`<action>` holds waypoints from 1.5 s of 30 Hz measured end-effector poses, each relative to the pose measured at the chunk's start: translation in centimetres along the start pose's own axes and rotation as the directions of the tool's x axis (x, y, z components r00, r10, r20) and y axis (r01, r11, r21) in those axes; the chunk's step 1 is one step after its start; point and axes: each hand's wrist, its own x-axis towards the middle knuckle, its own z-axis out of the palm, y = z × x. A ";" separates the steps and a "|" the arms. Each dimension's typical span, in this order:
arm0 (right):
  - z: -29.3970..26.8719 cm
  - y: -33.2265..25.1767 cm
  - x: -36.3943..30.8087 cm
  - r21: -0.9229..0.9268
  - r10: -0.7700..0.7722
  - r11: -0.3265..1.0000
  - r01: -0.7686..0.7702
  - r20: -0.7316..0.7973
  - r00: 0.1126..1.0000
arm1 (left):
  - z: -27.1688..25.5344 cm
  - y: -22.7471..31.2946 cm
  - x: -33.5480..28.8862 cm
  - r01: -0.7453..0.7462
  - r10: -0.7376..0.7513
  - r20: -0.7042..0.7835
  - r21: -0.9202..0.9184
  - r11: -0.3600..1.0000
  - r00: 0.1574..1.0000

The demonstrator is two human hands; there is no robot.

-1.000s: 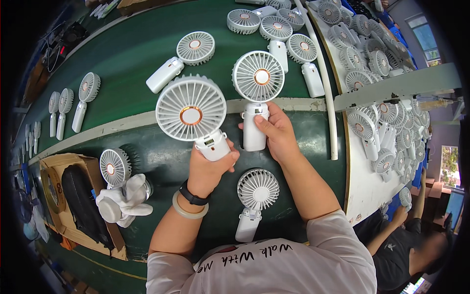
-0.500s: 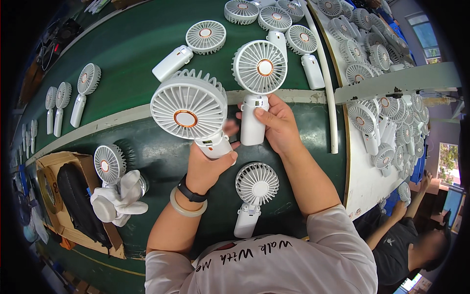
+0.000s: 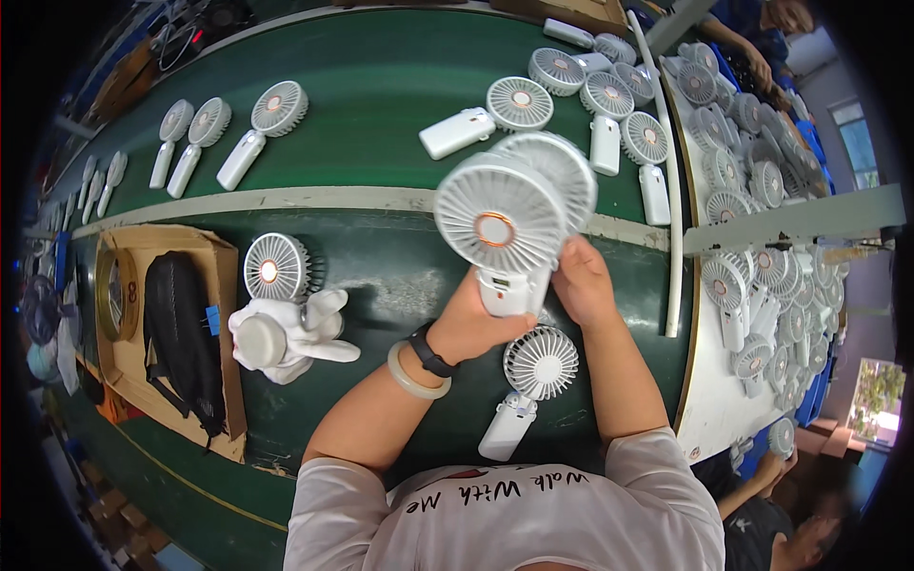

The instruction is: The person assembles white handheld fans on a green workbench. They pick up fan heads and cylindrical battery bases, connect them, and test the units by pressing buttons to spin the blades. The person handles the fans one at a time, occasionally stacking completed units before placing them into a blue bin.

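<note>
My left hand point(image 3: 465, 322) is closed round the handle of a white handheld fan point(image 3: 519, 211) with a copper-coloured ring at its hub, held upright over the green bench. Just behind it, partly covered, is a second white handheld fan point(image 3: 573, 176). My right hand point(image 3: 585, 282) grips that one at its handle, which the front fan mostly hides. Both fan heads are slightly blurred and overlap. Below my hands another handheld fan point(image 3: 541, 364) lies on the bench, its hub plain white.
Several fans lie on the green belt point(image 3: 362, 105) beyond a pale rail. Left stand a fan point(image 3: 274, 268), a white glove point(image 3: 326, 324) over a round container, and a cardboard box point(image 3: 230, 314) with a black pouch. Many fans crowd the right table point(image 3: 700, 400); other people are beyond it.
The two held fans, apart before, now overlap, the left one in front of the right. My left hand has come over toward my right. The whole view has shifted.
</note>
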 end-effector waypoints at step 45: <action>-1.5 -2.4 -0.6 0.622 0.094 0.752 -0.217 0.224 0.970 | -1.0 0.0 -0.1 0.009 -0.033 -0.067 -0.331 0.944 0.997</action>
